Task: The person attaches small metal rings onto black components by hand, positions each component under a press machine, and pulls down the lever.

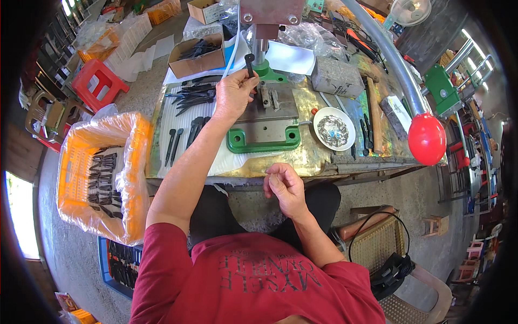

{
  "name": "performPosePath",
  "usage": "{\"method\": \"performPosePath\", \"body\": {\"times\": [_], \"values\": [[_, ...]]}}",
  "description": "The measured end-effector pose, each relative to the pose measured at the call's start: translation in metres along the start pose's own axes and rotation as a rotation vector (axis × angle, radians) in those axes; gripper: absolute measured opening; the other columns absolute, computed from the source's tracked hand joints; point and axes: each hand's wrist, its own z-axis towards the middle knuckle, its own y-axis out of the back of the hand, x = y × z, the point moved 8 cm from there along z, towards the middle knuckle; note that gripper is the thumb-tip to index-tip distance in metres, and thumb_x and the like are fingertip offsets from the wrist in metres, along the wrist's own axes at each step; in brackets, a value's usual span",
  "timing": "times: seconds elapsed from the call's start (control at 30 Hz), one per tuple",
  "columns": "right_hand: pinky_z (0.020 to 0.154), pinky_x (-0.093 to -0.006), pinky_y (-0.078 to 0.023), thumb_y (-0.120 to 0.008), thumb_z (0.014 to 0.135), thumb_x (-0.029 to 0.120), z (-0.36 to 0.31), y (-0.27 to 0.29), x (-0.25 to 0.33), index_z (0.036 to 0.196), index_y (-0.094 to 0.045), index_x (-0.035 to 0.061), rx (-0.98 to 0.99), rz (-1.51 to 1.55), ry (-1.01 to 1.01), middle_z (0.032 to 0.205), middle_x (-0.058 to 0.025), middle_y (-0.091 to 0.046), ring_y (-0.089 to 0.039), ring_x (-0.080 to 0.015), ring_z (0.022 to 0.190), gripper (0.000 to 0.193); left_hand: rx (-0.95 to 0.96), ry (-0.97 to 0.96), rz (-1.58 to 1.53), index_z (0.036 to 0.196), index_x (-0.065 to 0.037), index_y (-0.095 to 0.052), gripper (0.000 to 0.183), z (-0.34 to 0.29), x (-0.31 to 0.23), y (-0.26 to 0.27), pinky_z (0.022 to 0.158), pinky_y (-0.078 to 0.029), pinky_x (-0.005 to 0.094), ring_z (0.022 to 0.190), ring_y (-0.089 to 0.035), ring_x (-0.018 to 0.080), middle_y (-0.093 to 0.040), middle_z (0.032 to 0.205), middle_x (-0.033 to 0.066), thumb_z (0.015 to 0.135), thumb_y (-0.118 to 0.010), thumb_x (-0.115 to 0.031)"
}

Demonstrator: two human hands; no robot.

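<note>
My left hand (233,93) pinches a slim black part with a round head (249,60), held upright beside the column of a green-based hand press (263,139). A small metal fixture (268,98) sits on the press bed, just right of that hand. My right hand (286,189) hovers in front of the table edge, fingers curled and thumb against them; what they hold, if anything, is too small to make out. Right of the press stands a white bowl (334,128) of small shiny metal pieces. More black parts (197,97) lie left of the press.
The press lever's red ball (427,139) juts out at the right. Behind the bowl are a wrapped block (337,77) and a wooden-handled hammer (374,116). An open cardboard box (197,67) holds black parts. A plastic-lined orange crate (137,183) stands left of the table.
</note>
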Motion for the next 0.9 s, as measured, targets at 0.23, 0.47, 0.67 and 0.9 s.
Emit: {"method": "performPosePath", "body": {"times": [0.23, 0.47, 0.67, 0.9], "values": [[0.050, -0.0189, -0.037, -0.046, 0.083, 0.008, 0.001, 0.001, -0.001, 0.095, -0.043, 0.0008, -0.007, 0.030, 0.004, 0.062, -0.0011, -0.045, -0.044, -0.0075, 0.055, 0.015, -0.003, -0.027, 0.055, 0.080, -0.003, -0.059, 0.011, -0.001, -0.007, -0.002, 0.045, -0.043, 0.0174, 0.055, -0.050, 0.0041, -0.054, 0.061, -0.0013, 0.074, -0.058, -0.012], [0.050, -0.0188, -0.036, -0.046, 0.083, 0.008, 0.002, -0.002, 0.001, 0.095, -0.043, 0.0005, 0.005, 0.038, 0.010, 0.062, -0.0012, -0.045, -0.043, -0.0076, 0.055, 0.015, -0.017, -0.265, 0.281, 0.081, -0.003, -0.060, 0.012, 0.001, -0.014, -0.005, 0.045, -0.043, 0.0197, 0.053, -0.049, 0.0035, -0.054, 0.058, -0.0003, 0.074, -0.057, -0.012], [0.051, -0.0190, -0.037, -0.046, 0.083, 0.010, 0.001, -0.001, 0.005, 0.094, -0.044, 0.0000, 0.047, 0.004, 0.016, 0.064, -0.0024, -0.047, -0.044, -0.0075, 0.056, 0.015, -0.028, -0.270, 0.244, 0.082, -0.003, -0.060, 0.012, 0.000, -0.011, -0.006, 0.045, -0.042, 0.0200, 0.053, -0.049, 0.0037, -0.055, 0.060, 0.0004, 0.074, -0.056, -0.011], [0.052, -0.0190, -0.037, -0.048, 0.083, 0.011, 0.000, 0.000, 0.019, 0.091, -0.046, -0.0007, 0.059, 0.004, 0.044, 0.068, -0.0037, -0.048, -0.045, -0.0080, 0.057, 0.015, -0.051, -0.294, 0.204, 0.083, -0.002, -0.059, 0.011, -0.004, -0.016, -0.006, 0.045, -0.041, 0.0208, 0.050, -0.048, 0.0057, -0.055, 0.061, 0.0029, 0.073, -0.057, -0.007]]}}
